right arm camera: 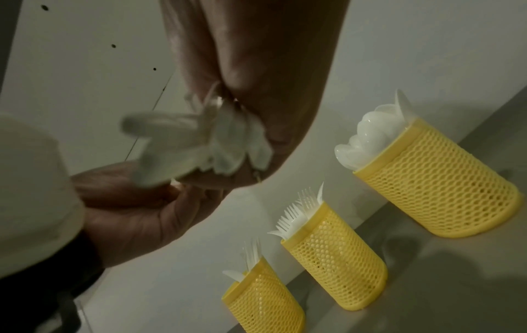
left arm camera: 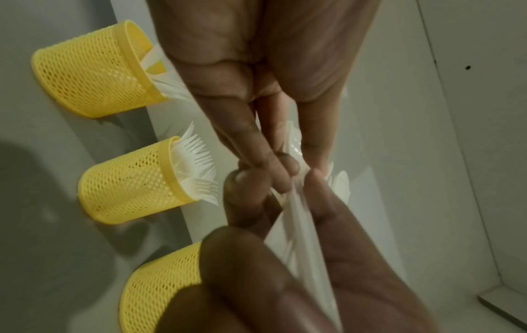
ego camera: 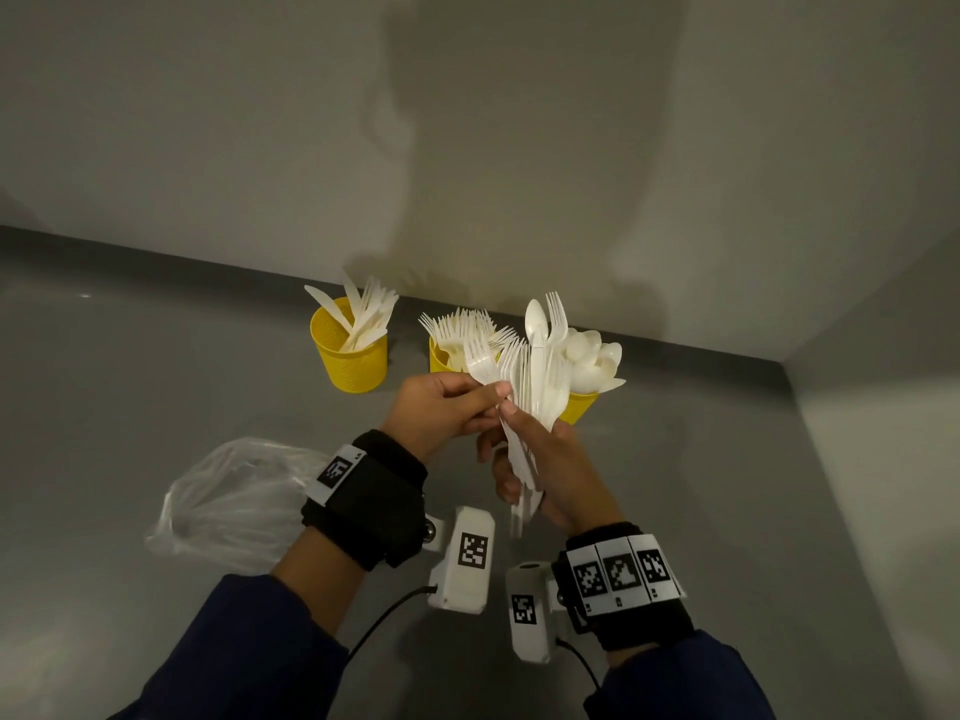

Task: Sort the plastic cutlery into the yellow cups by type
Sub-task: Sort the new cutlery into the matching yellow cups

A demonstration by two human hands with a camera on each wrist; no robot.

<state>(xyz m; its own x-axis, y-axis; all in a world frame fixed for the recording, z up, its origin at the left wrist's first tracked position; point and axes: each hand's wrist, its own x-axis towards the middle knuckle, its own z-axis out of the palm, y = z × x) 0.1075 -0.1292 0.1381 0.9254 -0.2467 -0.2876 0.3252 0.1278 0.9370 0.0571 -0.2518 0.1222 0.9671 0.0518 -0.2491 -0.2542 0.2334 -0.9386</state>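
Dark-blue sleeves [ego camera: 249, 652] and black wrist straps with white camera housings [ego camera: 465, 561] lie nearest the viewer. Beyond them, the right hand [ego camera: 558, 467] wraps closed around the handles of a mixed bundle of white plastic cutlery [ego camera: 535, 387], serving as a holder so that pieces can be drawn off singly. Its long axis runs near upright, handles down by the wrist, tines and one spoon bowl pointing up and away toward the wall. The left hand [ego camera: 441, 407] pinches one white plastic fork [ego camera: 480, 363] between thumb and fingertips at the bundle's left edge, tines up, presumably to separate it. Three yellow mesh plastic cups stand in a row against the wall: the left cup [ego camera: 353, 356] holds knives, the middle cup [ego camera: 441, 358] forks, the right cup [ego camera: 579, 405] spoons, each with working ends upward. The fork's destination is probably the middle cup. A crumpled clear plastic bag [ego camera: 234, 504] lies on the grey tabletop [ego camera: 130, 381] at left.
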